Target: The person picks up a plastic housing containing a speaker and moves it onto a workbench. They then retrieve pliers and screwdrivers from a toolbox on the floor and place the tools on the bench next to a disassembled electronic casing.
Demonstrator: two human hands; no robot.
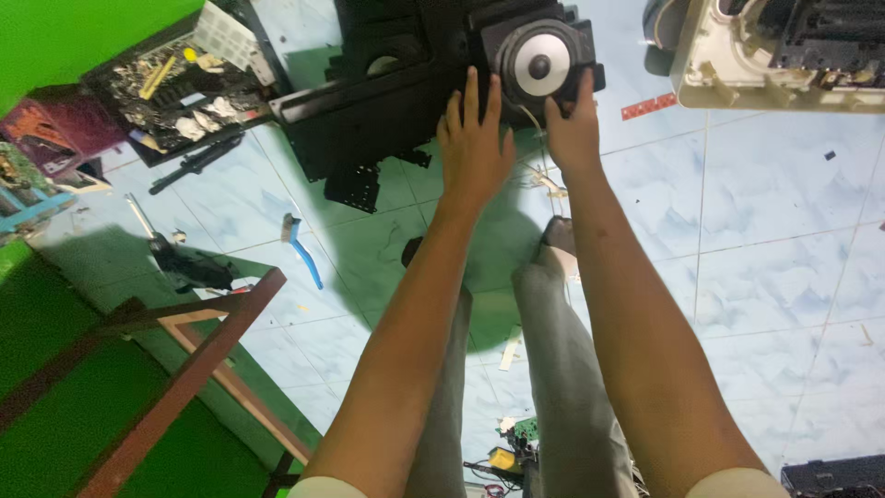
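Observation:
A round loudspeaker (539, 63) with a grey cone sits in a black housing (387, 101) lying on the tiled floor. My left hand (473, 143) rests flat on the housing just left of the speaker, fingers apart. My right hand (573, 120) grips the speaker's right lower edge, thumb up along its side. Both forearms reach forward over my grey-trousered legs (544, 369).
A black tray of small parts (175, 88) and a black tool (195, 164) lie at the upper left. A blue-handled brush (302, 249) lies on the floor. A wooden frame (184, 369) stands at lower left. A beige opened appliance casing (774, 55) sits at upper right.

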